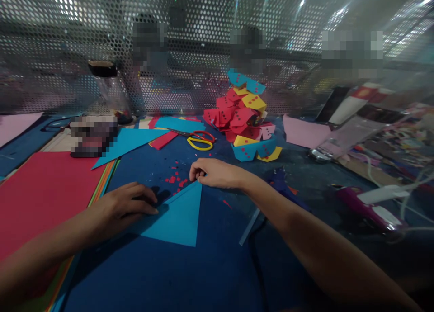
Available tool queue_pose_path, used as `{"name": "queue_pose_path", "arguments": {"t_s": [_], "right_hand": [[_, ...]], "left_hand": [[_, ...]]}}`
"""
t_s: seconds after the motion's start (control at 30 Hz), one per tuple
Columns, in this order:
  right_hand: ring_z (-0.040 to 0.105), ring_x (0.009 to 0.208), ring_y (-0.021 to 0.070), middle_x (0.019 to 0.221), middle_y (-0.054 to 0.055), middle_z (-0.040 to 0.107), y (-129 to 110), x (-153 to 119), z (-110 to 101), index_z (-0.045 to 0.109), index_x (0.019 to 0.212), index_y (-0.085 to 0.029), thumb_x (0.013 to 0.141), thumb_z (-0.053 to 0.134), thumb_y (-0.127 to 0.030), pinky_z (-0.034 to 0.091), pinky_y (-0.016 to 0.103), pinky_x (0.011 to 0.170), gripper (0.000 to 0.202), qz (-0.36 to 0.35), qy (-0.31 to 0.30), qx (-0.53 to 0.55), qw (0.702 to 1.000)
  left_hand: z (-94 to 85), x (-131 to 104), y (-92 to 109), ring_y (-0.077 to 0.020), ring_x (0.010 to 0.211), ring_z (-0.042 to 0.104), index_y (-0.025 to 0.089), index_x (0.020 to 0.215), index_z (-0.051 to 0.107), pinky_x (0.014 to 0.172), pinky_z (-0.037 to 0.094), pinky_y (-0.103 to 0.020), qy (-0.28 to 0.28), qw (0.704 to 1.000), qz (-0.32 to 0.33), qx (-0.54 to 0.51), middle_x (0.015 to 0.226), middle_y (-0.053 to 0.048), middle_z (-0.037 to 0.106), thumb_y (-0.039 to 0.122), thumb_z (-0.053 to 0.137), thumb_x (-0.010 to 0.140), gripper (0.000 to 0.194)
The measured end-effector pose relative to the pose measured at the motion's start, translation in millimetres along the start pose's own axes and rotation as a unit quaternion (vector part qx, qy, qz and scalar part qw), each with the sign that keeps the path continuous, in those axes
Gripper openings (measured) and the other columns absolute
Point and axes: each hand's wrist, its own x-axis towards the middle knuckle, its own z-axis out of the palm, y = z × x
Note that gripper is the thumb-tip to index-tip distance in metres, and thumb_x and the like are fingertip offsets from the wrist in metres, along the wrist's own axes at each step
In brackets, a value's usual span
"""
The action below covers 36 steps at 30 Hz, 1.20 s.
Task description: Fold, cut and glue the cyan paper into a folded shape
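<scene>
A blue sheet of paper (179, 219), folded into a triangle, lies on the dark blue table. My left hand (130, 205) rests on its left part, fingers apart and curved, palm down. At the paper's top right corner is my right hand (212, 172), its fingers closed in a pinch on the corner. Small red paper bits (172, 179) are scattered just beyond the fold. Farther back lie scissors (200, 141) with one red and one yellow handle, beside blue paper pieces (135, 140) and a red strip (164, 140).
Red sheets (50, 190) are stacked left, with a phone (93, 138) and a jar (113, 92) behind. Folded paper shapes (240, 117) are piled at the back. A glue gun (285, 185), purple tool (369, 208) and tipped bottle (352, 133) lie right.
</scene>
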Motion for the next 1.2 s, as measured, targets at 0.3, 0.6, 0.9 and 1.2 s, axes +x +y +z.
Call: {"name": "queue_pose_path", "arguments": {"t_s": [0.3,0.6,0.9,1.2], "right_hand": [[0.066,0.082,0.0169,0.099,0.007,0.076,0,1,-1,0.074,0.098,-0.016,0.077,0.05,-0.001,0.044,0.025,0.068,0.035,0.006,-0.013,-0.003,1.0],[0.066,0.082,0.0183,0.098,0.007,0.076,-2,0,-2,0.074,0.097,-0.016,0.074,0.05,-0.002,0.045,0.027,0.069,0.035,0.013,-0.011,0.009,1.0],[0.063,0.084,0.0172,0.099,0.006,0.073,-4,-1,1,0.072,0.092,-0.018,0.077,0.054,-0.005,0.042,0.026,0.069,0.027,0.022,0.01,-0.017,1.0],[0.058,0.094,0.0196,0.101,0.004,0.067,-23,3,31,0.068,0.089,-0.021,0.086,0.068,-0.024,0.036,0.031,0.073,0.005,0.029,0.086,-0.033,0.995]], "left_hand": [[-2.3,-17,6,-0.0204,0.113,0.065,0.03,0.108,0.075,0.092,0.055,-0.034,0.023,0.999,-0.015,0.018,0.126,-0.004,0.07,0.017,0.049,0.101,0.03],[-7.6,-23,10,-0.0204,0.12,0.063,0.031,0.104,0.074,0.096,0.056,-0.034,0.022,0.999,-0.027,-0.002,0.13,0.003,0.069,0.009,0.045,0.096,0.037],[-6.3,-12,27,-0.0227,0.122,0.061,0.024,0.094,0.068,0.093,0.056,-0.038,-0.003,0.997,-0.067,0.023,0.135,-0.004,0.066,0.012,0.047,0.096,0.025],[0.4,-11,27,-0.0212,0.129,0.057,0.025,0.099,0.065,0.098,0.053,-0.038,0.005,0.998,-0.025,0.054,0.131,-0.001,0.07,0.009,0.046,0.097,0.025]]}}
